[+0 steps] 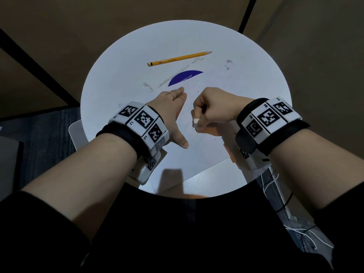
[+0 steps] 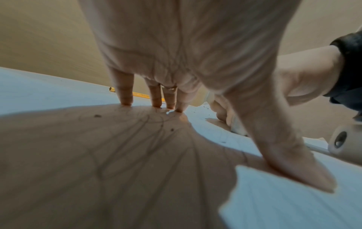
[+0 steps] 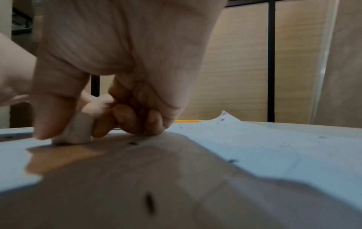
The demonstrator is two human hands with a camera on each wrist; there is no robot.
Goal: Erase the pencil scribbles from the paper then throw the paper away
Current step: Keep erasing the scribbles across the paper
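eraser (image 1: 196,122) on paper (image 1: 199,152)

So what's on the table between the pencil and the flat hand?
In the head view, a blue sticker and eraser crumbs lie between pencil and left hand.

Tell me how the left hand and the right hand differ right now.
The left hand lies flat, fingers straight, pressing the paper; the right hand is curled, pinching an eraser. The left wears a ring; none shows on the right. Both are over the paper and wear marker wristbands.
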